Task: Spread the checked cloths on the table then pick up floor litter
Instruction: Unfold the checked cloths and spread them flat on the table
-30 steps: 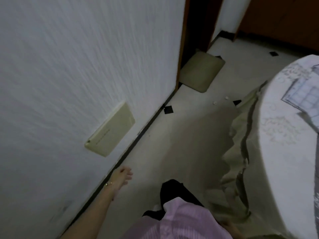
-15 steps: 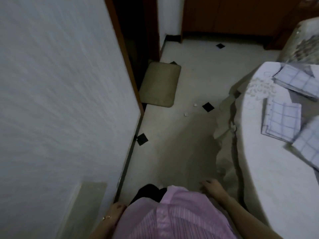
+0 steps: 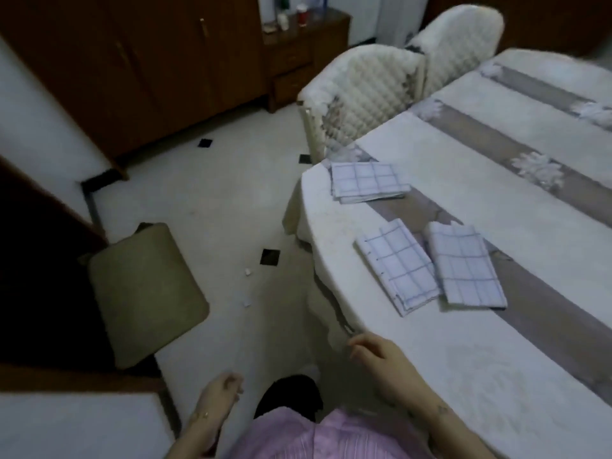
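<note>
Three folded checked cloths (image 3: pixel 397 266) lay on the counter (image 3: pixel 463 376), centre right. White litter bits (image 3: pixel 247 272) dotted the floor (image 3: pixel 215 200) mid-frame. The left hand (image 3: pixel 220 392) hung loosely curled and empty; the right hand (image 3: pixel 377 356) was relaxed at the counter's edge.

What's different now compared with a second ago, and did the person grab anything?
The head turned right, from the wall to the table, bringing three folded checked cloths into full view. The left hand drew back from the wall; the right hand rose to the table edge. Neither holds anything. The white litter bits still lie on the floor beside the mat.
</note>
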